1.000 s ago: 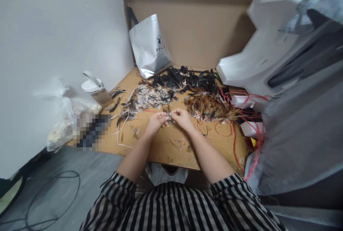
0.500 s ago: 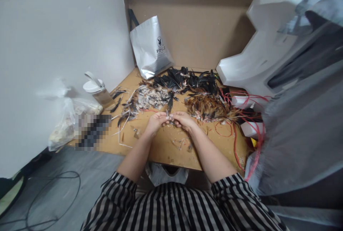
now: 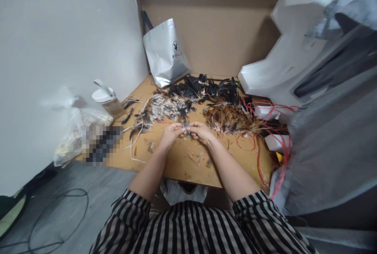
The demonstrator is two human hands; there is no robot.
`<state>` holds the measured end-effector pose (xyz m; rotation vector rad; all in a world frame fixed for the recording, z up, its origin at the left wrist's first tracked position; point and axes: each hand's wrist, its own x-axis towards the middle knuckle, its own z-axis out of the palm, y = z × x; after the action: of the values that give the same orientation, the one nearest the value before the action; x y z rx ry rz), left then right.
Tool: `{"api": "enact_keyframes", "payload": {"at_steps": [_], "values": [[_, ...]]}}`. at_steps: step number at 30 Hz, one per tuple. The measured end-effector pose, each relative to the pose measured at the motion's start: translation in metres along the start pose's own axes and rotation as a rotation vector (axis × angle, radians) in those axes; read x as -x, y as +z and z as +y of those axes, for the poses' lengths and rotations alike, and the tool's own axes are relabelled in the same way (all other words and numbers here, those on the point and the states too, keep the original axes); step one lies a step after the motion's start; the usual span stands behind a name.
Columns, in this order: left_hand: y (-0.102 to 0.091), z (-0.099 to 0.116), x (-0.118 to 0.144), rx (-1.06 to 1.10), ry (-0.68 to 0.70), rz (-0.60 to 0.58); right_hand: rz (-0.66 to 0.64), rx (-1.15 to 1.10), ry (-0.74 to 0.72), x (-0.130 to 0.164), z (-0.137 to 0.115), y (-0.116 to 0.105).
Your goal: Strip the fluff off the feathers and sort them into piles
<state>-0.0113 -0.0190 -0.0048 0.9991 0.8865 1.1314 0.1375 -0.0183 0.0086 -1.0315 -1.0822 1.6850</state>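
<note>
Pinching wispy dark feather (image 3: 185, 123) two-handed.

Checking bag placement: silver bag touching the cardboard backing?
Touching. Head view: the silver bag leans back against the cardboard backing, no gap showing between them.

Bag lettering: "PPGZ", or something close to it, in small dark capitals on a silver bag (image 3: 165, 51); the last letter is not sharp.
Bag emblem: a small round dark logo with a rabbit-head shape, printed just above the lettering.
Bag place: stands at the far edge of the desk (image 3: 176, 159), near its far left corner, leaning against a brown cardboard wall (image 3: 218, 30).
Other writing: none readable; a pixelated patch near the desk's left edge hides whatever lies there.
</note>
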Motion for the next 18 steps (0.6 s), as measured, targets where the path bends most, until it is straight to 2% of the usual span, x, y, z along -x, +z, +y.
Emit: {"api": "enact_keyframes", "payload": {"at_steps": [8,18], "values": [[-0.0013,-0.0003,0.0012,-0.01,-0.025,-0.011,0.082,-0.002,-0.095,-0.0053,0.0061,-0.0007],[-0.001,0.0,0.0024,-0.007,-0.061,-0.051,0.081,0.004,-0.119,-0.0056,0.0059,0.0002]]}}
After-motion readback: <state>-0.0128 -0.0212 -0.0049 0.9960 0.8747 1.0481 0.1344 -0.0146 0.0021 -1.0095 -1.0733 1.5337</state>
